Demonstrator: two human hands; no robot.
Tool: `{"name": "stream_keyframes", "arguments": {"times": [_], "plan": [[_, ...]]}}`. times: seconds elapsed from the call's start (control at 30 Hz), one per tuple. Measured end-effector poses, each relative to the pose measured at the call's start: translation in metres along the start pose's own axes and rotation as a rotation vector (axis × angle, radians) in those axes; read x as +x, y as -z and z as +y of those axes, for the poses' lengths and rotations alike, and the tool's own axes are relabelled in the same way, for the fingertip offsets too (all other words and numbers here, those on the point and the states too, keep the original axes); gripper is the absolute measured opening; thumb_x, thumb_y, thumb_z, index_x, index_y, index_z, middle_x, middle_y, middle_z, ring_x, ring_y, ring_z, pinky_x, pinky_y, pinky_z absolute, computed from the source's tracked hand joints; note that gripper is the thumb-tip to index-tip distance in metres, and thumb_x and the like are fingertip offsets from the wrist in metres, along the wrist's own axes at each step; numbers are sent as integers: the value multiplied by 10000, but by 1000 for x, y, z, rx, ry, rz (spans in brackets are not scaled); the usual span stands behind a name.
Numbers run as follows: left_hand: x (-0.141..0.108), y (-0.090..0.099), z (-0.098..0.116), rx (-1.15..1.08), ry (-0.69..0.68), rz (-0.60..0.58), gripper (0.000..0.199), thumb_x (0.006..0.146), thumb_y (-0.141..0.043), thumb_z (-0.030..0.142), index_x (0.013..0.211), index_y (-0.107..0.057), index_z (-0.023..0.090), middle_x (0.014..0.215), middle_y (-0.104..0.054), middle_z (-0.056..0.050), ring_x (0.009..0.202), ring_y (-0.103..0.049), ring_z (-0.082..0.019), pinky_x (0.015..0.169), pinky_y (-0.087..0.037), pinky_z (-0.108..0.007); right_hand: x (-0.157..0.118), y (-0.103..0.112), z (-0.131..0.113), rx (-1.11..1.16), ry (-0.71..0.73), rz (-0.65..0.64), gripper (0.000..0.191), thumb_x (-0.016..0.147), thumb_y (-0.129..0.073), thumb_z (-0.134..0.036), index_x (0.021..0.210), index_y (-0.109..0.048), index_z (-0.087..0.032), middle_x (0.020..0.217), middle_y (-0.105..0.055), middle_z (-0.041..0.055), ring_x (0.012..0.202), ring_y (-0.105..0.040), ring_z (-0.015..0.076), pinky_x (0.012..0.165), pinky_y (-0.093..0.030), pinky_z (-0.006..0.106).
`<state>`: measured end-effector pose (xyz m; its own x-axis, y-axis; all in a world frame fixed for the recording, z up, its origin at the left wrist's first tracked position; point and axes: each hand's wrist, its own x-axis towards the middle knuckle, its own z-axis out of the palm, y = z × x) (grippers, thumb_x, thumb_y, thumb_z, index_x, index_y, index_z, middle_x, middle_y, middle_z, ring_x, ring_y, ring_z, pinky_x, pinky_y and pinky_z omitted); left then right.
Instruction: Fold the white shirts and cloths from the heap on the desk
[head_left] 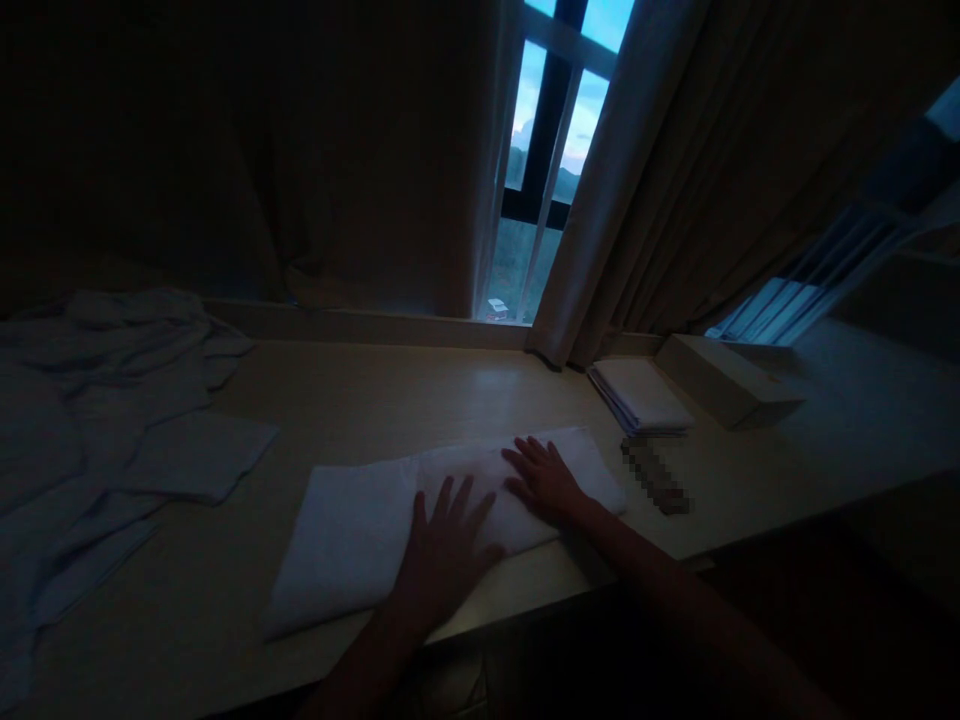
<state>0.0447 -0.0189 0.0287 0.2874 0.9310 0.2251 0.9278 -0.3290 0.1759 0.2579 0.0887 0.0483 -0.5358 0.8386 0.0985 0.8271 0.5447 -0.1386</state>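
Observation:
A long strip of folded white cloth (352,525) lies flat on the pale tabletop (390,385), near its front edge. My left hand (448,550) rests on the middle of the cloth, palm down with the fingers spread. Farther right, my right hand (546,480) also presses flat on the cloth, its fingers stretched out. Neither hand grips anything. Beyond the right end of the cloth sits a small stack of folded white cloths (641,393).
A loose heap of crumpled white cloth (112,400) covers the left side of the table. At the right stand a pale box (724,380) and, closer, a blurred-out dark oblong item (655,478). Curtains (652,180) hang behind, around a window (551,130). The room is dim.

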Motion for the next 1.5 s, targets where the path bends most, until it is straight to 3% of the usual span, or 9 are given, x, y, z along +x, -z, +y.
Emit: {"name": "stream_keyframes", "arguments": {"times": [0.1, 0.2, 0.47, 0.63, 0.8, 1.03, 1.17, 1.37, 1.5], "plan": [[-6, -8, 2, 27, 81, 3, 697, 845, -276, 680, 1469, -263, 369, 1575, -194, -51, 1451, -72, -349, 1094, -11, -663, 0, -5, -8, 22, -70, -48, 617, 921, -298, -660, 1464, -297, -368, 1561, -232, 16, 1434, -142, 287, 1129, -76, 524], [-5, -5, -9, 70, 170, 20, 695, 847, -247, 685, 1465, -277, 368, 1580, -177, -40, 1446, -67, -376, 1076, -10, -687, 2, -8, 4, 3, -188, -26, 640, 919, -242, -680, 1472, -284, -360, 1565, -220, 22, 1438, -122, 291, 1128, -60, 523], [-22, 16, -84, 250, 597, 45, 788, 862, -197, 662, 1471, -299, 173, 1553, -219, -184, 1429, -90, -416, 1053, -98, -687, -2, -11, 28, -33, -320, -25, 644, 911, -195, -700, 1473, -262, -392, 1573, -193, 2, 1435, -97, 319, 1108, -33, 571], [-41, 17, -81, 293, 572, 56, 825, 853, -211, 670, 1469, -288, 126, 1538, -217, -234, 1425, -114, -414, 1072, -149, -620, -8, -15, 38, -65, -396, -11, 675, 893, -201, -724, 1478, -244, -390, 1577, -173, 29, 1431, -66, 353, 1076, -55, 628], [-42, 18, -73, 298, 601, 55, 829, 849, -226, 667, 1447, -319, 100, 1516, -245, -261, 1401, -189, -416, 1058, -196, -589, -15, -17, 49, -85, -459, -7, 713, 883, -217, -735, 1486, -239, -357, 1571, -172, 87, 1423, -83, 374, 1066, -79, 632], [-24, 39, -103, 222, 624, 36, 698, 873, -195, 612, 1216, -565, 130, 1379, -474, -191, 1167, -475, -358, 893, -387, -492, -19, -17, 46, -99, -454, 48, 697, 900, -193, -712, 1488, -240, -341, 1559, -203, 100, 1424, -93, 359, 1074, -67, 610], [-17, 40, -114, 230, 619, 73, 691, 879, -193, 592, 1265, -535, 132, 1375, -481, -179, 1131, -488, -351, 877, -391, -487, -19, -16, 45, -96, -460, 53, 703, 898, -204, -713, 1481, -269, -327, 1554, -216, 106, 1425, -89, 351, 1079, -58, 600], [-18, 35, -119, 256, 642, 52, 725, 872, -198, 610, 1412, -400, 172, 1518, -289, -186, 1214, -436, -401, 921, -355, -539, -19, -15, 43, -87, -466, 40, 696, 902, -217, -705, 1486, -254, -328, 1560, -199, 103, 1425, -83, 354, 1077, -58, 603], [-22, 31, -118, 258, 619, 62, 741, 874, -192, 616, 1422, -381, 154, 1505, -319, -187, 1272, -396, -380, 1004, -295, -531, -17, -14, 42, -89, -494, 36, 690, 903, -227, -701, 1485, -252, -332, 1561, -193, 108, 1425, -62, 364, 1063, -51, 628]]}}
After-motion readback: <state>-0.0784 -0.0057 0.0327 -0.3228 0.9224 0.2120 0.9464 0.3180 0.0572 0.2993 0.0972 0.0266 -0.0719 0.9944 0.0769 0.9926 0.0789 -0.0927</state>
